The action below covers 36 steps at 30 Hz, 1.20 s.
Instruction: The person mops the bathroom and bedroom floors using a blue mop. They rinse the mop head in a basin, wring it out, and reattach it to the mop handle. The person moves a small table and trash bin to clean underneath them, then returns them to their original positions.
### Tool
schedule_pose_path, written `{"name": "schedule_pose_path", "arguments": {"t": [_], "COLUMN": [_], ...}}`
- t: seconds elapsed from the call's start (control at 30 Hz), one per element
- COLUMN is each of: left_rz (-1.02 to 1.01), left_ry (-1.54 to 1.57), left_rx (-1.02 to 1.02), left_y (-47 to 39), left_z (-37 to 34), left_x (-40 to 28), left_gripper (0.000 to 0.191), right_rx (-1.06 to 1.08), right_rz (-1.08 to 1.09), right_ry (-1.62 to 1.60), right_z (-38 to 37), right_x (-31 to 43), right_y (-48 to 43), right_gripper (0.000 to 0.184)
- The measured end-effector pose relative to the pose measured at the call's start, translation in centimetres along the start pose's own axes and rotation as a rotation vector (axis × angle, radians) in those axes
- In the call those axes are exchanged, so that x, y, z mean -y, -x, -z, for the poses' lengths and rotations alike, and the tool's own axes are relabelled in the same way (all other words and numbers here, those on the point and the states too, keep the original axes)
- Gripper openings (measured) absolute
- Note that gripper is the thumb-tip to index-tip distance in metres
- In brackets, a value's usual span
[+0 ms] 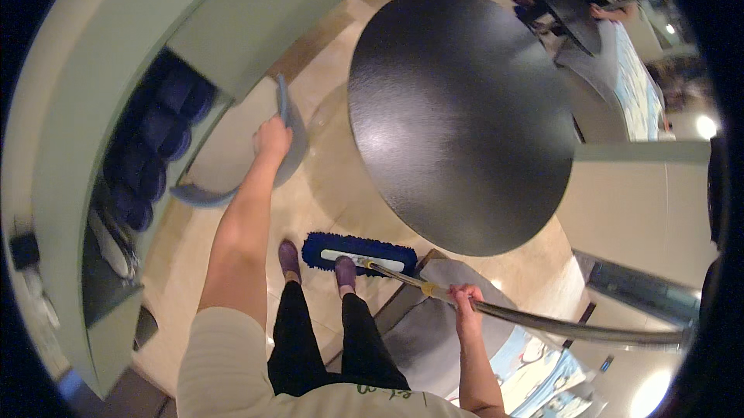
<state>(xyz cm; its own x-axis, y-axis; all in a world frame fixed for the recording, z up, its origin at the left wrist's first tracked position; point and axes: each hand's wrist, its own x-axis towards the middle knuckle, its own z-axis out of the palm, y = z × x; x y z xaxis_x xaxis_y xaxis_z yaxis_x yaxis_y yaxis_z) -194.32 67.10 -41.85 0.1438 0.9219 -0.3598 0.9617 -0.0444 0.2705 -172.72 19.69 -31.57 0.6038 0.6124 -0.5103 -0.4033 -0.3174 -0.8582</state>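
Note:
My left hand is closed on the blue-grey backrest rim of a low chair with a pale seat. My right hand grips the metal pole of a flat mop, just past a yellow collar on it. The mop head has a dark blue fringed pad and lies on the tiled floor by my feet. My right shoe overlaps its white plate in the view; whether it presses on it, I cannot tell.
A round black table stands ahead. Dark blue padded items, perhaps slippers, fill an open cabinet niche on the left. A grey upholstered seat with a patterned cloth is at lower right. A person's arm shows at upper right, possibly reflected.

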Motion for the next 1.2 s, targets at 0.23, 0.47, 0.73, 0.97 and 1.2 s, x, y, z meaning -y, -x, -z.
{"name": "schedule_pose_path", "arguments": {"t": [0.23,0.47,0.73,0.97,1.2], "left_rz": [-0.473,-0.31,-0.449,-0.309,-0.057], "left_ry": [0.147,0.17,0.454,0.103,0.454], "left_rx": [-0.23,0.399,0.615,0.582,0.376], "left_y": [8.8,15.0,16.8,9.4,5.7], "left_z": [6.0,10.7,10.1,12.7,11.4], "left_x": [3.6,7.7,-2.3,-1.7,-4.6], "left_gripper": [0.026,0.025,0.022,0.021,0.036], "right_rx": [-0.349,-0.733,-1.287,-1.308,-0.854], "right_rz": [0.075,0.292,0.148,-0.412,-0.795], "right_ry": [-0.05,-0.128,-0.228,-0.492,-0.555], "right_z": [-1.0,1.3,10.5,22.7,20.2], "right_x": [-0.9,4.5,1.3,-10.7,-8.7], "right_y": [3.7,8.3,16.3,22.9,20.5], "right_gripper": [0.018,0.024,0.016,0.047,0.049]}}
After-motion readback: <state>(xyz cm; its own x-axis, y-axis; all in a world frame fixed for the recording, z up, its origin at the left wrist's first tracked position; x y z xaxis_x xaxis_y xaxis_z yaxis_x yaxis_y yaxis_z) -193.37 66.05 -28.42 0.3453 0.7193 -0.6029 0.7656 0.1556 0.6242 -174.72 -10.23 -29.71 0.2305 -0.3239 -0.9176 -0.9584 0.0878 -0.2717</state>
